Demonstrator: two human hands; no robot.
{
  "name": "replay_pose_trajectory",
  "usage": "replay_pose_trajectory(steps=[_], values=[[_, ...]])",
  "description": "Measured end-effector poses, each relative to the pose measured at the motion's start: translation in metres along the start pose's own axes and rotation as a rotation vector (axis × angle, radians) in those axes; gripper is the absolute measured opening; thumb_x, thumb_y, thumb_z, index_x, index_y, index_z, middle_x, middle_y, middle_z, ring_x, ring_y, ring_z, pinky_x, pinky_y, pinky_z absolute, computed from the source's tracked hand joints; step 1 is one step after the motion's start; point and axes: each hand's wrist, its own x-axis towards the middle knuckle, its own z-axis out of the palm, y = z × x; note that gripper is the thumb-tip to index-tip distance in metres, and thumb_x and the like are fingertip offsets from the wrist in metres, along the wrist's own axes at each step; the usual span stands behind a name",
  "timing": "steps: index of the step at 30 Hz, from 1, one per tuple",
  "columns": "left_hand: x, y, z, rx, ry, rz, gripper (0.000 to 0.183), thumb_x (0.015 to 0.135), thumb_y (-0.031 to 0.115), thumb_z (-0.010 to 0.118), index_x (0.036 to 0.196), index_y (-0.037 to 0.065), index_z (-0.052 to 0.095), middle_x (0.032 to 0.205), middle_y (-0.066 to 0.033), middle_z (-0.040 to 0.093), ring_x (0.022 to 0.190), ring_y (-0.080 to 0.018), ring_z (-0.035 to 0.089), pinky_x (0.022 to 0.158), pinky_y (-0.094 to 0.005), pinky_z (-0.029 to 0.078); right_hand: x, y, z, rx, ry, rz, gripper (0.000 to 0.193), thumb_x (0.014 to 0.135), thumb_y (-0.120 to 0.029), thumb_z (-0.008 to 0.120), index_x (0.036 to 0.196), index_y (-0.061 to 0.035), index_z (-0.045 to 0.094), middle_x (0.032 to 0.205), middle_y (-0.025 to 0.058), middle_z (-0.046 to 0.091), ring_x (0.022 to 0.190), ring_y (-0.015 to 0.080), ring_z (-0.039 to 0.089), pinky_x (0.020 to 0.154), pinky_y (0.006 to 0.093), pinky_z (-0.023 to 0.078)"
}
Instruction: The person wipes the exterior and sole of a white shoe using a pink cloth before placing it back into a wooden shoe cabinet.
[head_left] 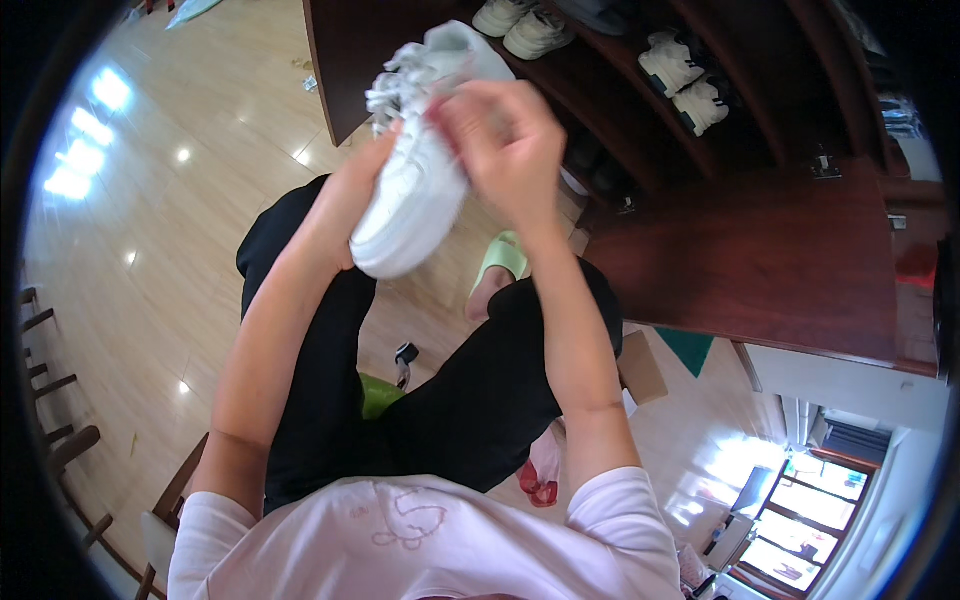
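A white lace-up sneaker [418, 195] is held up in front of me, its toe pointing down toward my lap. My left hand [352, 190] is closed around the sneaker's left side and sole. Over the shoe's right side, by the laces [398, 92], my right hand [505, 140] is curled with its fingers pinched together, smeared by motion. A reddish patch shows at its fingertips; whether that is a small cloth or only the fingers, I cannot make out.
Ahead to the right stands a dark brown shoe cabinet [740, 260], its shelves bearing white sneakers [530, 32] and black-and-white shoes [688, 85]. My foot wears a light green slipper [503, 252]. A cardboard box [643, 368] sits right of my knee; wooden chair parts [75, 447] line the left.
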Motion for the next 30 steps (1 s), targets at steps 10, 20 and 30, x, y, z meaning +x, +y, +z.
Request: replay_pose_trajectory(steps=[10,20,30], values=[[-0.007,0.011,0.015,0.193,0.009,-0.009,0.038,0.107,0.040,0.051,0.110,0.005,0.065,0.098,-0.0049,0.072,0.078,-0.0103,0.071,0.068,-0.0258,0.058,0.004,0.010,-0.017,-0.101,0.103,-0.046,0.014,0.084,-0.016,0.081,0.094,-0.0071,0.077,0.096,0.0079,0.072,0.086,0.0233,0.068,0.075,0.0321,0.053],[-0.002,0.018,-0.004,0.017,-0.106,-0.041,0.039,0.108,0.041,0.050,0.111,0.005,0.066,0.094,-0.0075,0.072,0.076,-0.0146,0.073,0.066,-0.0293,0.061,-0.015,-0.019,-0.004,-0.048,-0.097,-0.161,0.013,0.080,-0.010,0.081,0.091,-0.0057,0.077,0.092,0.0073,0.072,0.085,0.0216,0.067,0.078,0.0315,0.053],[-0.003,0.021,-0.001,-0.125,-0.073,0.035,0.042,0.108,0.040,0.048,0.122,0.003,0.062,0.102,-0.0110,0.071,0.083,-0.0187,0.071,0.074,-0.0325,0.061,-0.028,-0.060,0.006,0.049,-0.289,-0.304,0.012,0.080,-0.007,0.079,0.091,-0.0073,0.075,0.096,0.0071,0.071,0.086,0.0216,0.065,0.077,0.0329,0.052]])
